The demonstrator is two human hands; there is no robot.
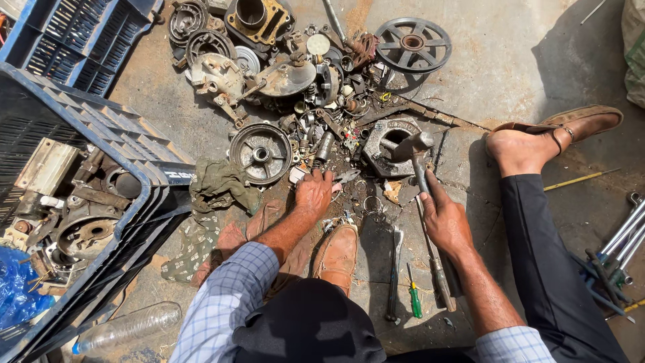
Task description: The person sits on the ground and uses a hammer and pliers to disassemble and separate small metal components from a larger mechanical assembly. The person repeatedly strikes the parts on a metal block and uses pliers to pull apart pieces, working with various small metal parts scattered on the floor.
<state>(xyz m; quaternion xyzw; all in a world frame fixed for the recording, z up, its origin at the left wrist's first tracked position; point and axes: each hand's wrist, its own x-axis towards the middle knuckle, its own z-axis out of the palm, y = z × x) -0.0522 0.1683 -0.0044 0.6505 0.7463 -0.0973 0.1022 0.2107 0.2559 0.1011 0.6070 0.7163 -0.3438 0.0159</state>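
**Checked sleeves, dark trousers, tan shoes**

Here's the person: a shirt [225,296] in pale blue-and-white check, sleeves rolled up the forearms. Dark trousers [551,269] cover both legs. On the feet, worn tan leather shoes [336,255], dusty and creased, the far one slipped off the heel.

Scrap pile [316,74] on ground ahead of person; spoked wheel [412,44] at pile's far right, drum hub [261,153] at near left. Crate [80,195] left of pile, parts inside; second crate [74,40] behind it. Rag [222,185] between crate and hub. Left hand [314,193] at pile's near edge, right of hub. Right hand [443,218] on hammer [418,151], head resting on metal housing [390,148]. Screwdriver [414,299] and wrench [394,269] between legs. Plastic bottle [127,327] near left, below crate. Rods [621,242] far right
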